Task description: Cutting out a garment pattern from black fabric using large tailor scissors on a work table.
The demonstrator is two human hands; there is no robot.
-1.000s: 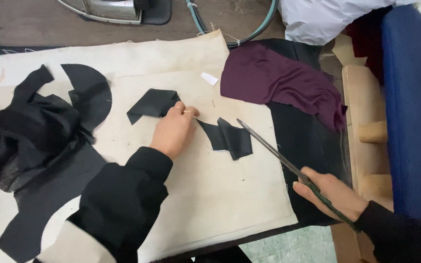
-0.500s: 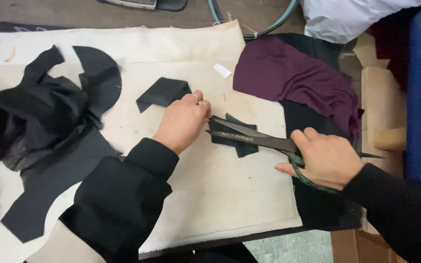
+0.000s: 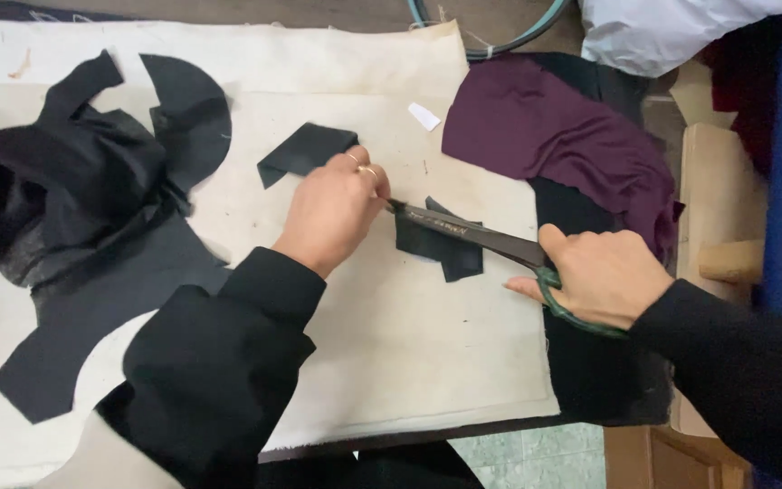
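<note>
Cream cloth [image 3: 391, 362] covers surface. R hand [image 3: 604, 276] fingers curled thru green handles of scissors [image 3: 481, 237], blades across small black scrap [image 3: 441, 244]. L hand [image 3: 332, 210] fingers pressed together, pinning scrap's edge at blade tip. Second black piece [image 3: 305, 149] just beyond L hand; black fabric pile [image 3: 65, 181] far left, purple cloth [image 3: 563, 136] upper right.

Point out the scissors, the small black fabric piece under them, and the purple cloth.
scissors [image 3: 472, 237]: head view, middle of the closed blades.
small black fabric piece [image 3: 450, 256]: head view, lower part below the blades.
purple cloth [image 3: 554, 136]: head view, its middle.
</note>
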